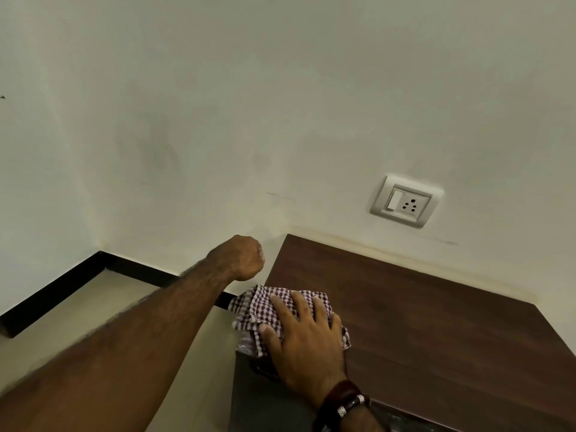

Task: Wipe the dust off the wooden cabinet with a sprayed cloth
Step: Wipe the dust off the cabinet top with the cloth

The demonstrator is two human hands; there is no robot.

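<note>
Head view, looking down at a corner of a room: the wooden cabinet [420,322], dark brown on top, is set against a pale wall [249,104]; a checked cloth [265,310], purple and white, is laid at the near left edge of the cabinet top, part of it hanging over the edge; the right hand [307,344] is pressed flat upon the cloth, its fingers straight and spread, the thumb lying along the cloth's left side; dark bracelets [343,403] are worn at the right wrist; the left hand [241,258] is held out to the left of the cabinet, just above and beside the cloth but apart from it, with its fingers curled into a fist; nothing is seen gripped in it, though the palm side is turned away; the left forearm is extended across the lower left of the frame; a white socket plate [405,201] with one switch is mounted on the wall above the cabinet; a black skirting board [62,291] is seen along the base of the wall, bordering a light floor [109,307]
</note>
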